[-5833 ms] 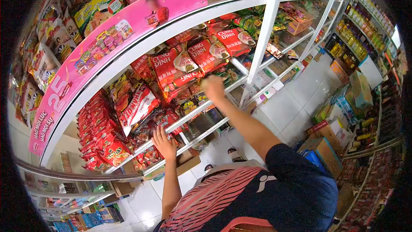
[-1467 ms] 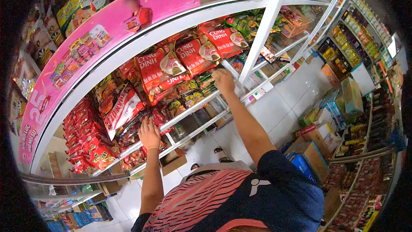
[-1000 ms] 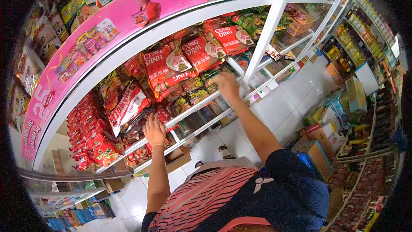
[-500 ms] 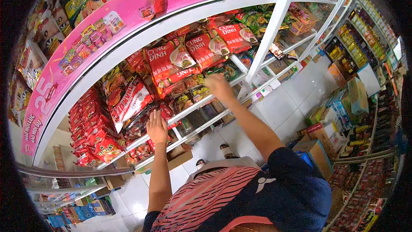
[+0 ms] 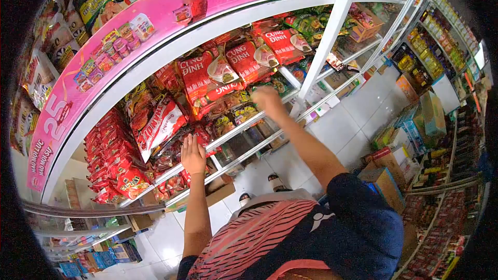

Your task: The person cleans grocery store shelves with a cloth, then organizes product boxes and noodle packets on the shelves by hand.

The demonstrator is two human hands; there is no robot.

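Note:
My left hand (image 5: 193, 154) lies flat at the front rail of the display case, its fingers stretched out over dark red noodle packets (image 5: 165, 159). It grips nothing. My right hand (image 5: 267, 99) is over the small yellow and dark packets (image 5: 245, 113) near the rail; it is blurred, its fingers look bent and their tips are hidden. Beyond it lie large red "Cung Đình" noodle packs (image 5: 247, 61). A red and white pack (image 5: 165, 123) sits behind my left hand, beside a stacked row of small red packets (image 5: 106, 148).
A white metal rail (image 5: 236, 139) runs along the case's front, and a white post (image 5: 332, 33) rises right of my right hand. A pink banner (image 5: 111, 57) spans the back. Cardboard boxes (image 5: 383, 184) stand on the tiled floor (image 5: 358, 119) at the right.
My right hand has shifted slightly right and down, still blurred. My left hand stays flat in nearly the same place. The view has moved a little; the packs look unmoved.

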